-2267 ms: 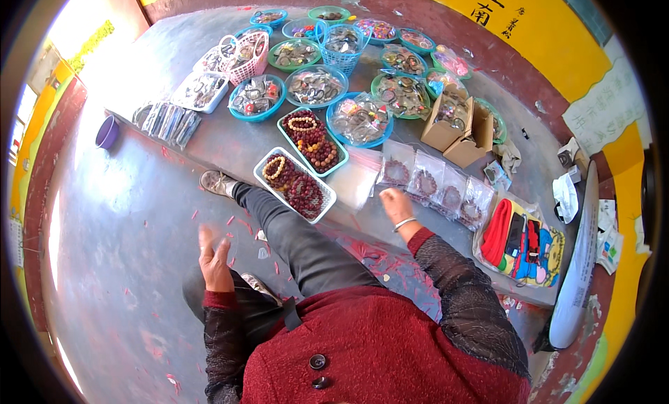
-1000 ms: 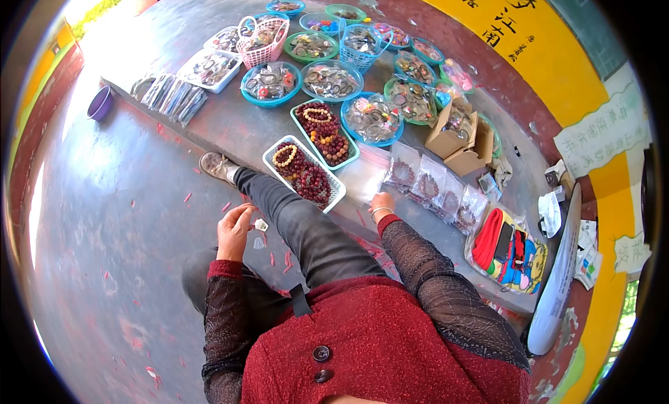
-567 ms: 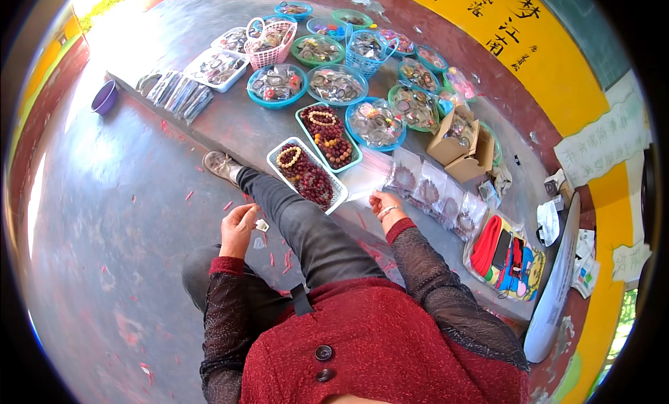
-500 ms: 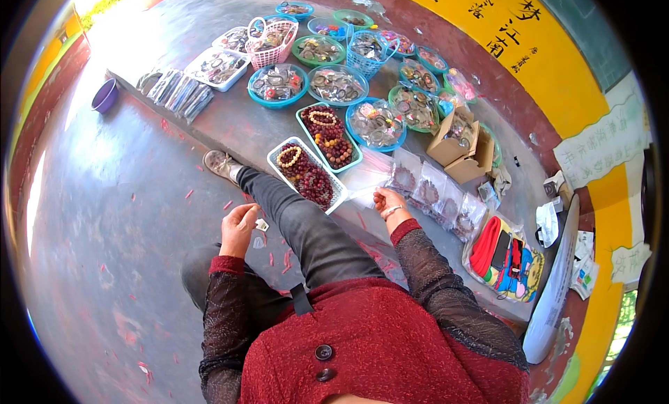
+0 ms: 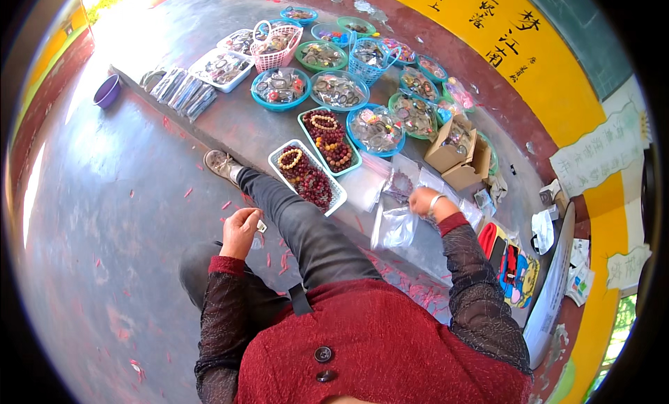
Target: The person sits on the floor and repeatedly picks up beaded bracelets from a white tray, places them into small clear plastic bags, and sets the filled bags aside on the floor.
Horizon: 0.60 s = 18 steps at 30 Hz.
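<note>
Clear plastic bag (image 5: 396,230), flat and shiny, lies on the grey ledge (image 5: 261,139) to the right of the front bead basket (image 5: 337,202), near it but apart. At the bag's far right corner, farther from the basket, is the right hand (image 5: 424,203), fingers curled inward; whether they grasp the film I cannot tell. The step in hand looks like handling this single bag, and the next move would probably call for a light fingertip pinch on its slippery edge. Left of the basket and nearer the body, the left hand (image 5: 240,232) has thumb and forefinger drawn together; I cannot tell whether they hold anything. Just right of the basket lies a pile of clear bags (image 5: 364,188); directly behind it stands the rear bead basket (image 5: 348,170).
</note>
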Each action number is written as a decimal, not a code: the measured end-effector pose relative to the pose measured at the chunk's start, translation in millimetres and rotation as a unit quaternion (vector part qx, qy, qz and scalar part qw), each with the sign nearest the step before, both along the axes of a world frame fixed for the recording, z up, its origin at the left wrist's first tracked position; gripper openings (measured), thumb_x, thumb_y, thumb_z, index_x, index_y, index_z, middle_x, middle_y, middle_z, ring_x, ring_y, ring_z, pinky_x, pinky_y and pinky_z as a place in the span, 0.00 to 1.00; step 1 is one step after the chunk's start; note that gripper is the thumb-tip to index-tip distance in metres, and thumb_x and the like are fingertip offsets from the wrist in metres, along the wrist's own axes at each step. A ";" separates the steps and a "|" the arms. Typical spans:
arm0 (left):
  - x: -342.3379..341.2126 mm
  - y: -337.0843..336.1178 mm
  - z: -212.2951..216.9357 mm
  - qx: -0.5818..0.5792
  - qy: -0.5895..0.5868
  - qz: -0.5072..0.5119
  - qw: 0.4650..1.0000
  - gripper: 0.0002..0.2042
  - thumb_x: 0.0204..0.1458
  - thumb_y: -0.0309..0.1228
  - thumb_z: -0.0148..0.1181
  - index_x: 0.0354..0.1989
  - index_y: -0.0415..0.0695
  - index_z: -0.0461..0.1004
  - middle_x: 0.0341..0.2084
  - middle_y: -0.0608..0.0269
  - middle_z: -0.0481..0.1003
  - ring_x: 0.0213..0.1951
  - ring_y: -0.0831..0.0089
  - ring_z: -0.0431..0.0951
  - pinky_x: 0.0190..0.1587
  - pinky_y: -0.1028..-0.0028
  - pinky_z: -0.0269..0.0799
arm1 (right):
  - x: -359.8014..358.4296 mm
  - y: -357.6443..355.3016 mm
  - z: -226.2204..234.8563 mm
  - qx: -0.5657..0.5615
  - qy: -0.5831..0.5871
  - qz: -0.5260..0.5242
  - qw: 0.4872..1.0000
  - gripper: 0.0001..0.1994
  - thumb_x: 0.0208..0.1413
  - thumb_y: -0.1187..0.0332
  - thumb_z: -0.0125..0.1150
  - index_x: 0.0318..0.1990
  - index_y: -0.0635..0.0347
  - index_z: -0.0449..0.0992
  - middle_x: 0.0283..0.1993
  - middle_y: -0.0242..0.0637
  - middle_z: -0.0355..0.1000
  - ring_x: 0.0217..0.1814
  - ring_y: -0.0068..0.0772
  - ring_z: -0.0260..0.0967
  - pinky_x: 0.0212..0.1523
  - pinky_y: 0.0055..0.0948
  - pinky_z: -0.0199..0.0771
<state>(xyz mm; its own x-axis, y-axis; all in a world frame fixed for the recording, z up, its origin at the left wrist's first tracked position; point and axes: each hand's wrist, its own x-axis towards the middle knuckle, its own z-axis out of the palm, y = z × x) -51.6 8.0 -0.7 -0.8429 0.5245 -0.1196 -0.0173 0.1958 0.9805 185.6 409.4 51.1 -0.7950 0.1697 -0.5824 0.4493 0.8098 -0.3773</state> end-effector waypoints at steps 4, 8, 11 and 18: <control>5.7 -2.6 2.6 0.013 -0.005 0.008 1.000 0.11 0.50 0.31 0.54 0.33 0.34 0.76 0.21 0.65 0.74 0.24 0.80 0.71 0.28 0.79 0.67 | 3.6 -0.6 28.6 -0.336 0.171 -0.182 0.908 0.05 0.47 0.70 0.54 0.25 0.61 0.74 0.21 0.34 0.72 0.20 0.26 0.67 0.24 0.26 0.68; 1.3 -6.9 -5.0 -0.019 0.026 0.003 0.999 0.12 0.50 0.32 0.54 0.33 0.34 0.76 0.21 0.64 0.74 0.23 0.80 0.71 0.28 0.79 0.67 | -15.2 -1.5 3.7 0.021 0.070 -0.011 0.997 0.03 0.45 0.72 0.57 0.26 0.62 0.74 0.23 0.37 0.72 0.21 0.27 0.68 0.24 0.26 0.67; 6.3 -8.3 3.2 -0.040 0.032 -0.008 0.999 0.12 0.50 0.32 0.54 0.32 0.33 0.76 0.21 0.61 0.75 0.24 0.79 0.72 0.29 0.77 0.68 | -19.6 -21.1 44.4 -0.371 0.204 -0.223 0.878 0.06 0.42 0.70 0.57 0.27 0.60 0.76 0.26 0.42 0.73 0.29 0.36 0.72 0.31 0.34 0.71; 10.5 -9.8 -8.5 -0.058 0.047 -0.019 0.997 0.12 0.49 0.33 0.54 0.33 0.34 0.76 0.23 0.59 0.76 0.27 0.75 0.75 0.32 0.75 0.69 | -49.3 -26.6 15.7 -0.258 0.144 -0.183 0.938 0.07 0.45 0.67 0.57 0.28 0.60 0.75 0.25 0.28 0.71 0.27 0.21 0.66 0.29 0.23 0.66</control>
<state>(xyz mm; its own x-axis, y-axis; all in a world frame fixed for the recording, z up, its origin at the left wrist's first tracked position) -41.1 -1.8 -9.2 -0.8330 0.5437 -0.1029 0.0828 0.3064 0.9483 136.3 382.8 66.7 -0.8757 0.2164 -0.4317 0.4804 0.2983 -0.8248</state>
